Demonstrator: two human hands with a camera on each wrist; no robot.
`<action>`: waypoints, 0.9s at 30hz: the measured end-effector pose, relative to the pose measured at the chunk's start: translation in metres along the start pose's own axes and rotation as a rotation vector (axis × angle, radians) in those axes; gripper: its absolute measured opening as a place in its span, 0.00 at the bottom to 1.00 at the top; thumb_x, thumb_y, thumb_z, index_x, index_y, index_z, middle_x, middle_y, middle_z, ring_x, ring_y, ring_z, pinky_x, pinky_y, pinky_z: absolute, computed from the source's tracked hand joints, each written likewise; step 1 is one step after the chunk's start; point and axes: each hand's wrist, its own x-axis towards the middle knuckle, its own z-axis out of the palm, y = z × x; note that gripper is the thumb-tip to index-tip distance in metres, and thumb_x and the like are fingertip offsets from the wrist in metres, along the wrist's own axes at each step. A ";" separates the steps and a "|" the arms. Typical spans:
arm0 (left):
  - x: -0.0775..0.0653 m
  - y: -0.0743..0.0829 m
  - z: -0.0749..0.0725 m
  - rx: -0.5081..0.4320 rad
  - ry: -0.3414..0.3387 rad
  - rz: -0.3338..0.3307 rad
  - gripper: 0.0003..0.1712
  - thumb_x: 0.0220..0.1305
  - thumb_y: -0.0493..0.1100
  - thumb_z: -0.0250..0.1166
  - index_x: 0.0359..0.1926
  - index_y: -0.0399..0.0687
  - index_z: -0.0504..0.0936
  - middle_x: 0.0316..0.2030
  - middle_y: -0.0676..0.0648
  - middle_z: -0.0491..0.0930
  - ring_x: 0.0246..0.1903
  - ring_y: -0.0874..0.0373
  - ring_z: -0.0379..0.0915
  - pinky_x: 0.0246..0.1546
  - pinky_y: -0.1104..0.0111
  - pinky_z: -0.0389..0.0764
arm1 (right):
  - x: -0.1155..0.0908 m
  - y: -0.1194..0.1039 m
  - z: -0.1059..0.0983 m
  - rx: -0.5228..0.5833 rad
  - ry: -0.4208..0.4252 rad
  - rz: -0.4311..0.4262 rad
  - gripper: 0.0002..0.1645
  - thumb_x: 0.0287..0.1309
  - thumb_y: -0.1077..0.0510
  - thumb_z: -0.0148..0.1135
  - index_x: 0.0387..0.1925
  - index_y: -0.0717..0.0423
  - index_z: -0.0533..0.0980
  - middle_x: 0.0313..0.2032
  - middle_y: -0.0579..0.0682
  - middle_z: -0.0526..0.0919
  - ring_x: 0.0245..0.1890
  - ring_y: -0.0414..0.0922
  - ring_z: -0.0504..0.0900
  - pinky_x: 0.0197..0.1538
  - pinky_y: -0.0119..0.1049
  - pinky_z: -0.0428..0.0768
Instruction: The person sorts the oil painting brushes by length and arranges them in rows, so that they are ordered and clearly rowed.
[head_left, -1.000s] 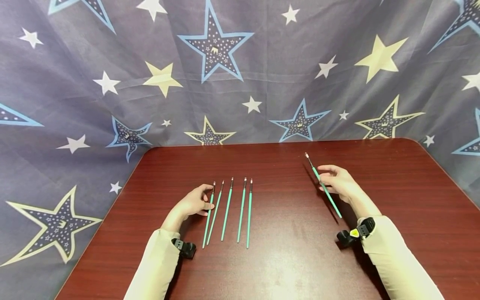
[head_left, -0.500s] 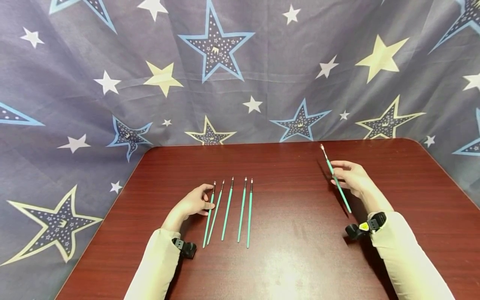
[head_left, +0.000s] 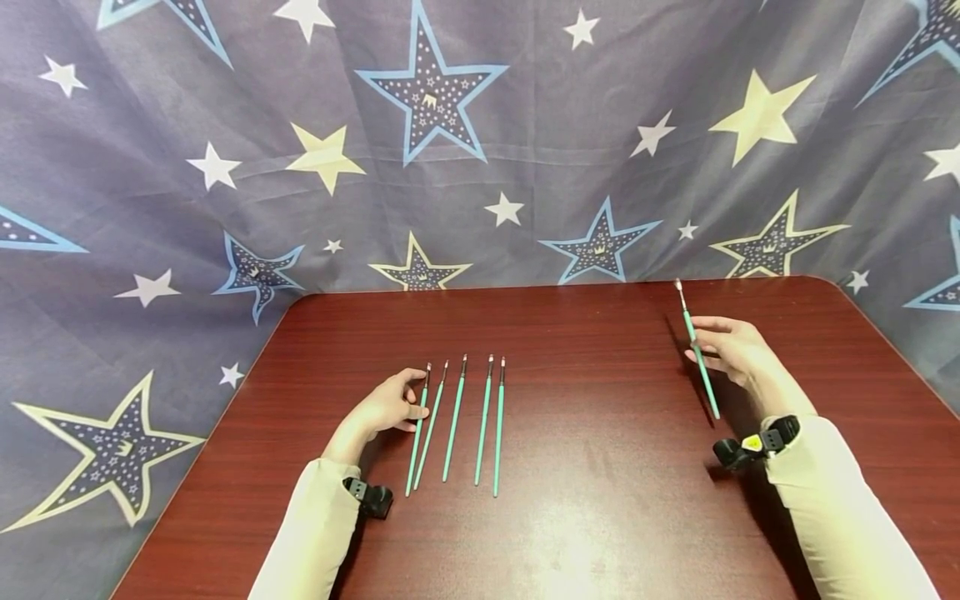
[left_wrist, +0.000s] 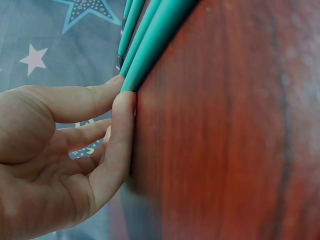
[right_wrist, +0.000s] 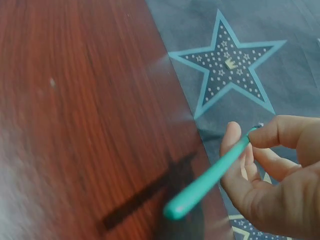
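Note:
In the head view, several slim paintbrushes with mint-green handles lie in a spread row on the table, bristles away from me. My left hand (head_left: 386,406) pinches the leftmost paintbrush (head_left: 412,460) between thumb and fingers while it lies there. The second paintbrush (head_left: 430,429) runs close beside it. At the far right, my right hand (head_left: 737,352) holds another paintbrush (head_left: 708,385) by its handle, between thumb and fingers. This one is raised, casting a shadow on the wood, and the right wrist view shows its handle end (right_wrist: 190,202) toward the camera.
Right of the held pair lie more paintbrushes, a middle one (head_left: 453,421) and two closer together, one (head_left: 483,429) next to the rightmost (head_left: 498,433). The dark red wooden table (head_left: 585,467) ends at a grey star-patterned cloth (head_left: 525,167) behind it.
My right hand has carried its paintbrush rightward and slightly away from me, toward the table's far right. The left hand and the row of paintbrushes have stayed in place.

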 end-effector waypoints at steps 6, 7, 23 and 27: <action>0.000 -0.001 0.000 -0.006 0.005 0.005 0.36 0.56 0.29 0.61 0.65 0.42 0.58 0.32 0.43 0.60 0.25 0.55 0.69 0.28 0.65 0.82 | 0.002 -0.005 -0.013 0.002 0.017 0.029 0.16 0.59 0.69 0.51 0.28 0.45 0.77 0.25 0.43 0.74 0.25 0.36 0.78 0.37 0.30 0.82; 0.000 -0.001 0.000 -0.007 0.004 0.003 0.36 0.56 0.29 0.61 0.65 0.43 0.58 0.32 0.43 0.60 0.26 0.55 0.70 0.28 0.65 0.82 | 0.003 -0.006 -0.014 -0.006 0.018 0.036 0.16 0.59 0.69 0.51 0.28 0.44 0.77 0.25 0.43 0.74 0.25 0.36 0.78 0.37 0.30 0.82; 0.000 -0.002 -0.001 -0.010 0.003 -0.005 0.36 0.57 0.30 0.61 0.65 0.43 0.57 0.32 0.43 0.61 0.27 0.54 0.71 0.29 0.65 0.83 | 0.016 -0.010 -0.040 0.024 0.044 0.152 0.24 0.56 0.74 0.47 0.22 0.44 0.78 0.24 0.43 0.77 0.25 0.38 0.82 0.38 0.30 0.82; -0.002 -0.001 -0.001 -0.009 0.005 0.000 0.36 0.57 0.30 0.61 0.65 0.43 0.58 0.32 0.43 0.60 0.27 0.54 0.71 0.29 0.65 0.83 | 0.020 -0.009 -0.043 0.064 0.068 0.179 0.25 0.55 0.75 0.46 0.19 0.45 0.79 0.23 0.44 0.78 0.23 0.38 0.82 0.36 0.29 0.82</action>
